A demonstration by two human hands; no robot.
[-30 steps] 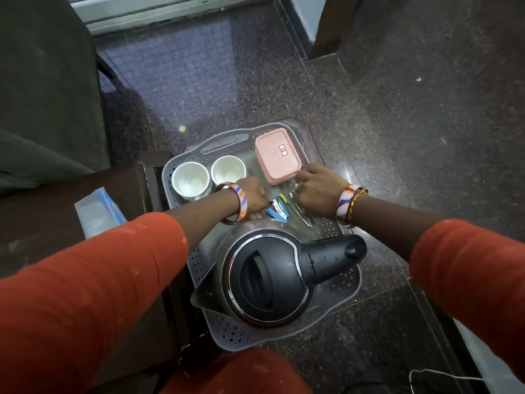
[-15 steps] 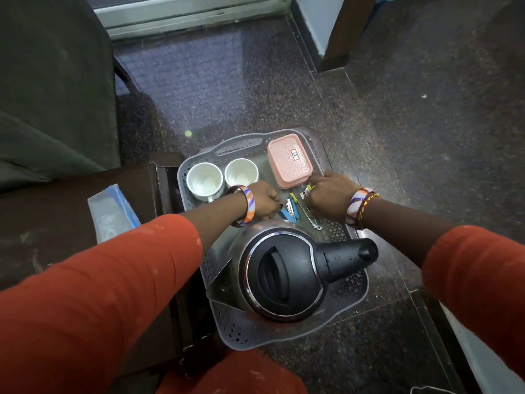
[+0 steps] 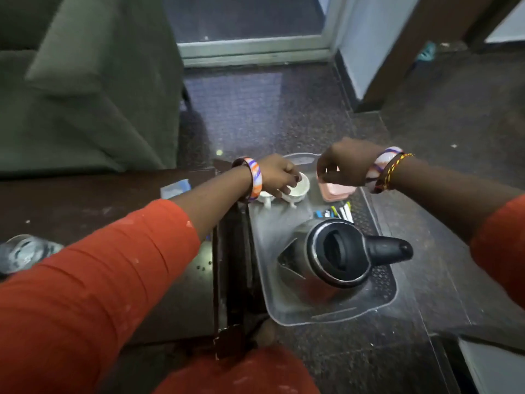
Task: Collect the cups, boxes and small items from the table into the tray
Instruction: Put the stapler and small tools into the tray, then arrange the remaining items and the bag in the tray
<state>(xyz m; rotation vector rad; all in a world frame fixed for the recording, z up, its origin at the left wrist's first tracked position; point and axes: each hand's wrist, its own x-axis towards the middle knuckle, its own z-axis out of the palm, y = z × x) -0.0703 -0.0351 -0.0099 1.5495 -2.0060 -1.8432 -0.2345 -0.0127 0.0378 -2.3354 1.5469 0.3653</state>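
**Tray loaded at the table's edge, both hands at its far end**

Dark speckled stone flooring fills the background, with a green upholstered chair [image 3: 85, 89] at upper left and a dark wooden table [image 3: 113, 200] along the left. A translucent grey tray [image 3: 335, 311] sits just beside the table's right edge — probably so that items travel only a short way from surface to tray. At its near end stands a steel electric kettle [image 3: 332, 257], black handle pointing right; as the heaviest piece it likely anchors that end. Beyond it lie small clips [image 3: 336, 213] in blue, green and white, then a pink lidded box [image 3: 336, 193] and two white cups [image 3: 287, 191] grouped at the far end.

The left hand [image 3: 277, 174] curls its fingers over the rim of the nearer cup, apparently grasping it to seat it upright. The right hand [image 3: 349, 163] hovers above the pink box with fingers bent downward; whether they touch or pinch it cannot be told — motion blur hides the tips.

On the table remain a blue-and-white packet [image 3: 174, 187] and a clear glass [image 3: 25, 251] at far left, so collection seems unfinished.
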